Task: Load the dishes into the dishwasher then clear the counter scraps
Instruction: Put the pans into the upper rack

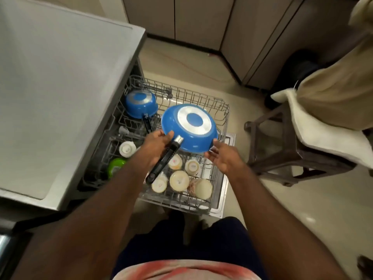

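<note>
**Pan [193, 119] held over rack [220, 110]**

Dishwasher [60, 98] stood open at left, rack pulled out. The blue pan hung upside down above it, left hand [156, 143] pinching the rim beside the handle [163, 160], right hand [223, 158] touching the opposite rim with fingers spread. A smaller pot [139, 104] and upturned cups [179, 179] sat in the rack.

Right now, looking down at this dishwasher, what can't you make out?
Head view only:
- Inside of the blue pan: held upside down, only its base shows.
- Cups: print too small, blurred; one crossed by the pan's black handle.
- Green cup and rack's left side: shadowed, partly under the grey top.
- Counter scraps: none in frame.
</note>
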